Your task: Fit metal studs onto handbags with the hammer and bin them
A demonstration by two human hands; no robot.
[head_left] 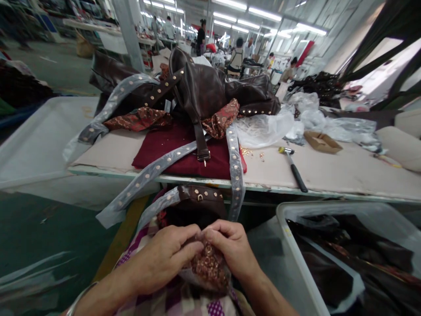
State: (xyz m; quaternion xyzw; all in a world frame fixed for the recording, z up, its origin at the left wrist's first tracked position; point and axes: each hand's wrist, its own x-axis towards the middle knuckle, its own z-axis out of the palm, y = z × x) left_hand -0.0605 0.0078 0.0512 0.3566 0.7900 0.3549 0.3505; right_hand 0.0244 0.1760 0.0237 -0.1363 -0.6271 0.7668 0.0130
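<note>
My left hand (pixel 164 256) and my right hand (pixel 232 250) meet over my lap, both with fingers curled in a pinch on a small clear bag of copper-coloured metal eyelets (pixel 208 265). Just beyond them a brown studded strap with a buckle (pixel 200 197) hangs off the table edge. A pile of brown leather bags (pixel 204 90) with studded straps in clear sleeves lies on a dark red cloth (pixel 179 147) on the table (pixel 345 171).
A hammer with a black handle (pixel 296 169) lies right of the cloth, by loose metal bits (pixel 251 152). A small cardboard box (pixel 322 141) and crumpled plastic (pixel 266 127) sit behind. A plastic-lined bin (pixel 296 256) of dark bags stands at my right. People work far behind.
</note>
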